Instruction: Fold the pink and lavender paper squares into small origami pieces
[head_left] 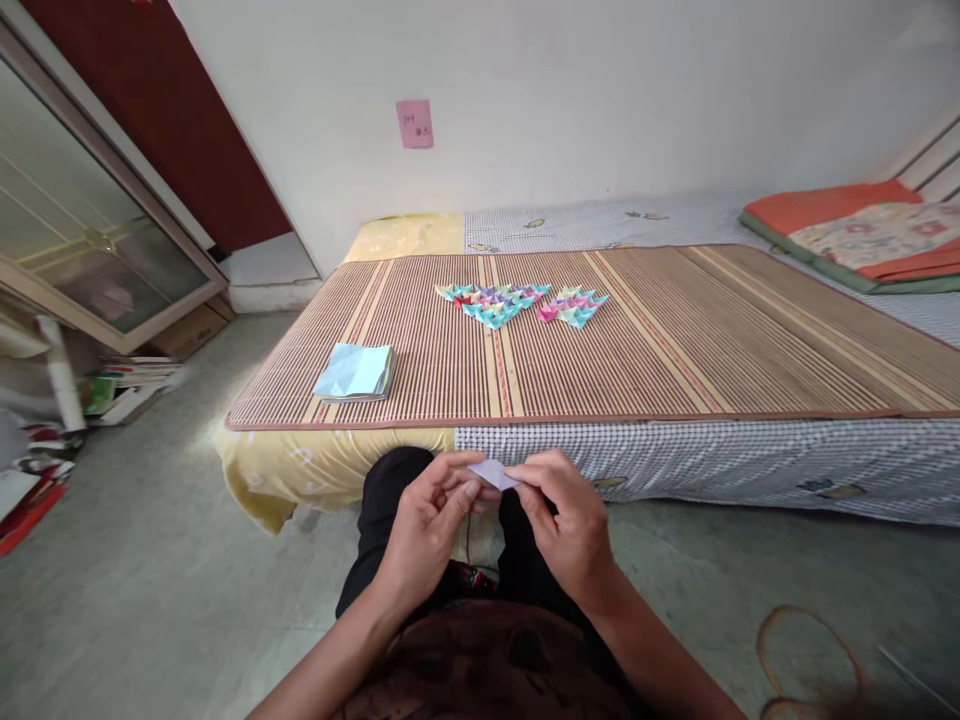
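Observation:
Both hands meet over my lap in front of the bed. My left hand [427, 520] and my right hand [566, 520] pinch a small pale lilac folded paper [491, 474] between their fingertips, each gripping one end. On the bamboo mat [675, 340] ahead lie two flat clusters of small folded paper pieces: a mostly blue and pink cluster [491, 301] and a pink and green cluster [574, 306] to its right. A stack of square coloured papers [355, 372], pale blue on top, rests near the mat's front left corner.
The bed [675, 465] has a checked sheet and a yellow cover at the left end. Folded orange and floral bedding [862, 235] lies at the back right. A pink note [415, 124] is stuck on the wall. Books and papers [120, 385] litter the floor at left by a glass cabinet door.

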